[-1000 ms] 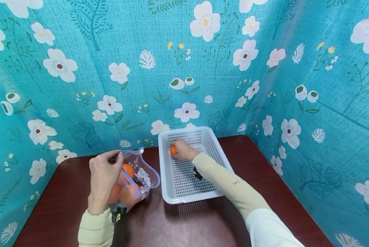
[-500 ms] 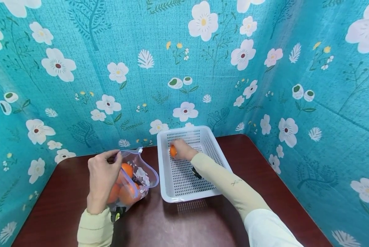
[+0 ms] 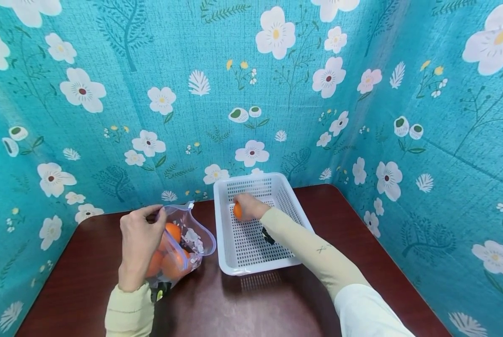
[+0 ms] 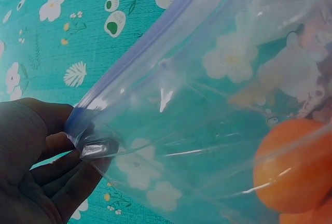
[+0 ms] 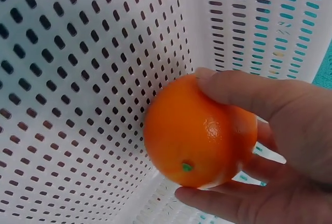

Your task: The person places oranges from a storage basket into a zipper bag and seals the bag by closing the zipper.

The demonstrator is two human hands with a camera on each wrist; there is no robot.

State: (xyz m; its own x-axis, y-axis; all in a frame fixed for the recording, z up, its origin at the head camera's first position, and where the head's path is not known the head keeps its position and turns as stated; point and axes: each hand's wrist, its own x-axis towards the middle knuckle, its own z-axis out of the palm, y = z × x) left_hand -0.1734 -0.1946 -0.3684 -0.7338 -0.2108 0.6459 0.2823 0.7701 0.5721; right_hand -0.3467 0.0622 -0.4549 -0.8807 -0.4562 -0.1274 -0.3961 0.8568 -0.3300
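Observation:
In the head view my left hand (image 3: 141, 241) pinches the upper edge of a clear zip bag (image 3: 201, 236). Thumb and fingers grip the purple zip strip at its corner in the left wrist view. Several oranges (image 4: 295, 166) lie inside the bag, seen through the plastic and its printed pattern. My right hand (image 3: 251, 207) is down in the white plastic basket (image 3: 230, 270). Its thumb and fingers curl round one orange (image 5: 193, 133) with a small green stem mark, close by the perforated wall. The bag's mouth gapes toward the basket.
Both bag and basket stand on a dark reddish-brown table (image 3: 251, 313). A small black object (image 3: 268, 236) shows by the right sleeve at the basket. Teal flowered cloth (image 3: 192, 117) hangs behind the table and along the right.
The right hand has closed round the orange and shifted it slightly to the right and down inside the basket. The left hand keeps its hold on the bag.

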